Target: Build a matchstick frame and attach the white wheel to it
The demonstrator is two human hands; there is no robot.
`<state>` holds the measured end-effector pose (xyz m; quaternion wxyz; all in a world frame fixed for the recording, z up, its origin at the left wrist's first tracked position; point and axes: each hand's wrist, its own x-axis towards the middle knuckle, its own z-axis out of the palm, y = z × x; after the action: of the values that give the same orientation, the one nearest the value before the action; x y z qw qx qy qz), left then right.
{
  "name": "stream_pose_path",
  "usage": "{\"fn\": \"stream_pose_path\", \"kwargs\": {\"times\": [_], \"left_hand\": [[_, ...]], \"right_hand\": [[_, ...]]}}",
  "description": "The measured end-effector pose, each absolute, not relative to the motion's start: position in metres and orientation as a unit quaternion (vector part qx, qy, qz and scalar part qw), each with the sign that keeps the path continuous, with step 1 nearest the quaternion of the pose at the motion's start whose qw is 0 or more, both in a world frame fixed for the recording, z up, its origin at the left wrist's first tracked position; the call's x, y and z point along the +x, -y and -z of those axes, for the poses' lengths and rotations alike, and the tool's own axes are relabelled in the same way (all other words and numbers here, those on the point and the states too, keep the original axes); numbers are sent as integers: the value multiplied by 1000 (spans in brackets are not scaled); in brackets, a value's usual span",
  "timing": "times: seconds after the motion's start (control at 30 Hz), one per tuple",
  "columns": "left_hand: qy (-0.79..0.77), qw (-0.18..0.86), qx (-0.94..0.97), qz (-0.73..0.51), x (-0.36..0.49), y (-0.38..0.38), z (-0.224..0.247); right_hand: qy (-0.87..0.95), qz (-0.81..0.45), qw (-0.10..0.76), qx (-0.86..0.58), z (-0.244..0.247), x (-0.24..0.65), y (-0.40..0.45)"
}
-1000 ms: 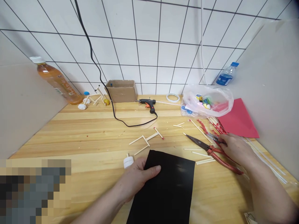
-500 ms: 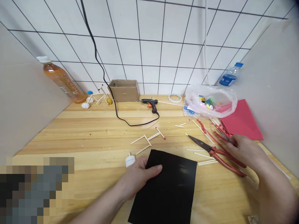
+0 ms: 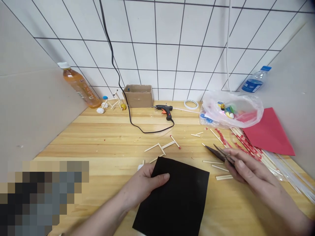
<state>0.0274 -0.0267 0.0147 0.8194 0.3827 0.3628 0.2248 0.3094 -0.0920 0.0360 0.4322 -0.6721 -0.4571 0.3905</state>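
While the wooden table (image 3: 73, 141) stays much as it was, the change of the last second is on its right side. The red sheet (image 3: 273, 131) still lies there, partly under the plastic bag (image 3: 213, 101). The black sheet (image 3: 177, 200) is at the near edge, in front of the person, held as before: the left hand (image 3: 145, 186) is closed on its left side, thumb flat on top. The right hand (image 3: 253, 170) has come away from the bundle of red-marked sticks (image 3: 248, 142) and swung in toward the sheet, well apart from it. Its fingers are curled nearly closed around a slim metal tool (image 3: 225, 154), apparently scissors, blades pointing away from the person. The pliers (image 3: 213, 152) stay on the table, their handles hidden by that hand. Both hands now seem ready to work together, one with material, one with a tool. The small stick frame (image 3: 168, 145) lies untouched beyond the sheet.
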Motion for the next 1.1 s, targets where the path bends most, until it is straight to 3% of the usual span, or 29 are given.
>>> {"fn": "stream_pose_path", "kwargs": {"times": [0.1, 0.4, 1.1], "left_hand": [[-365, 813, 403, -208, 18, 25, -16], [-358, 791, 445, -219, 11, 23, -19], [-398, 806, 363, -245, 12, 21, -17]], "right_hand": [[500, -404, 358, -677, -37, 303, 97], [608, -306, 271, -681, -36, 297, 100], [713, -264, 182, -623, -43, 294, 90]]}}
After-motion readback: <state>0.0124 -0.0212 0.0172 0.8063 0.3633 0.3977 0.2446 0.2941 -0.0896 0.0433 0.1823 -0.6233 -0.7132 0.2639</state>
